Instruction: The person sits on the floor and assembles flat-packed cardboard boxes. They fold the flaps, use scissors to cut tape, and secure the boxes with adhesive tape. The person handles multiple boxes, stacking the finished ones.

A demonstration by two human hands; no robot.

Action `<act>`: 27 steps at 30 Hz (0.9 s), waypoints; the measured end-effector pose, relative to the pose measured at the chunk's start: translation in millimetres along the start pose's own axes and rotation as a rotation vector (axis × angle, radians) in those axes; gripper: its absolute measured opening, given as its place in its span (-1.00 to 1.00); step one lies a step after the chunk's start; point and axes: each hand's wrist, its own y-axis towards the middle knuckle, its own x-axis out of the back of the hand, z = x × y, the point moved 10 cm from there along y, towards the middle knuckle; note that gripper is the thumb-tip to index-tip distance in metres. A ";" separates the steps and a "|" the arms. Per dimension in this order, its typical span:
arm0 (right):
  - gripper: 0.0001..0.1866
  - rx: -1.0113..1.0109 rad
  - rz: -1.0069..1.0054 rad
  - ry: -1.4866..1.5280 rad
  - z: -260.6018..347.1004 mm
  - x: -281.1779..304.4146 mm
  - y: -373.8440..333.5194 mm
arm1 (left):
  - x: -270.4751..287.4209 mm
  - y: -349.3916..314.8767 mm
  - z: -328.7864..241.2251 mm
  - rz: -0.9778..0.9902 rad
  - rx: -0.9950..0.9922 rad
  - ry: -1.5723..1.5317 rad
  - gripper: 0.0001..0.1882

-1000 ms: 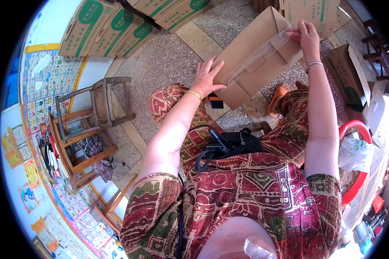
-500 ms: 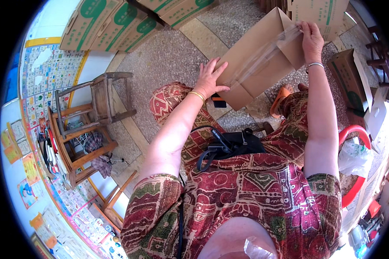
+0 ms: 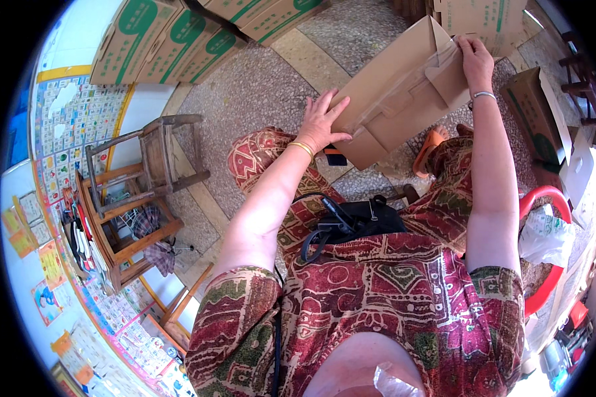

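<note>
A brown cardboard box (image 3: 371, 83) stands before me at a slant, with a wrinkled strip of clear packing tape (image 3: 398, 99) along its upper seam. Against the box's near left end, my left hand (image 3: 320, 122) rests with fingers and thumb spread. At the far right end, the fingers of my right hand (image 3: 477, 61) are curled together at the edge, where the tape strip ends. Their tips are partly hidden. Below my left hand, a small dark blue and orange object (image 3: 336, 157) shows beside the box.
Flattened printed cartons (image 3: 185, 36) lean at the far left. More cartons (image 3: 483, 20) stand at the far right, and an open carton (image 3: 535, 116) sits beyond my right forearm. Wooden chairs (image 3: 153, 155) are on the left. A red-rimmed basin (image 3: 543, 298) holding a plastic bag is to the right.
The tape, stretched taut and smooth before, now lies slacker and more wrinkled over the seam. My right hand has shifted very slightly, and my left hand has stayed in place.
</note>
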 end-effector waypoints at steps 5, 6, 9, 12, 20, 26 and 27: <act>-0.63 -0.018 0.034 -0.050 -18.3 -1.8 6.0 | -1.5 5.4 2.1 0.009 -0.011 -0.014 0.02; -0.62 -0.016 0.043 -0.058 -19.4 -2.7 6.6 | -1.0 5.4 1.3 0.010 -0.007 -0.011 0.02; -0.60 -0.032 0.076 -0.064 -27.2 -5.4 9.1 | 1.0 6.5 -0.6 0.014 -0.004 -0.002 0.01; -0.61 -0.108 0.138 -0.003 -38.1 -11.1 8.7 | 2.7 6.8 -1.0 0.018 -0.007 0.003 0.00; -0.69 -0.331 0.288 0.175 -76.3 -32.8 2.0 | 2.5 3.3 2.2 0.051 -0.007 -0.008 0.00; -0.72 -0.336 0.184 0.159 -86.8 -36.4 7.4 | 3.3 6.9 6.9 0.080 0.013 0.002 0.00; -0.71 -0.356 0.168 0.171 -97.5 -38.6 10.8 | 2.9 11.4 6.3 0.090 0.000 0.003 0.00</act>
